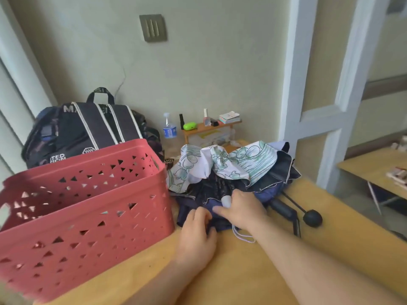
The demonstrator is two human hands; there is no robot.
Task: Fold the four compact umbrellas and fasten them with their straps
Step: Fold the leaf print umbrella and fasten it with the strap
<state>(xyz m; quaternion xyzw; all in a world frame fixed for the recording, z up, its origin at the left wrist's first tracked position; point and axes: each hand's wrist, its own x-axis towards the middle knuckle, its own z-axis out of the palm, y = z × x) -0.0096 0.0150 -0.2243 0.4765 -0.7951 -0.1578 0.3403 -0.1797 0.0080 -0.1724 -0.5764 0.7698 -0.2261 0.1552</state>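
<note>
on the table (231, 271), the left hand (196, 230) pinches navy umbrella (193, 211) cloth, fingers curled. just beyond, the right hand (242, 208) grips a white handle (226, 201). the umbrellas lie heaped right of a red basket (83, 208), a floral one (220, 166) on top. a backpack (88, 130) stands behind.

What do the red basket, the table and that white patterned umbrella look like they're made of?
Basket: moulded plastic, matte red, judging by its thin rigid walls with punched triangular holes. Table: probably wood or laminate, with a smooth yellowish surface. Umbrella: thin fabric, likely synthetic, since it crumples in soft folds with a green print.
</note>
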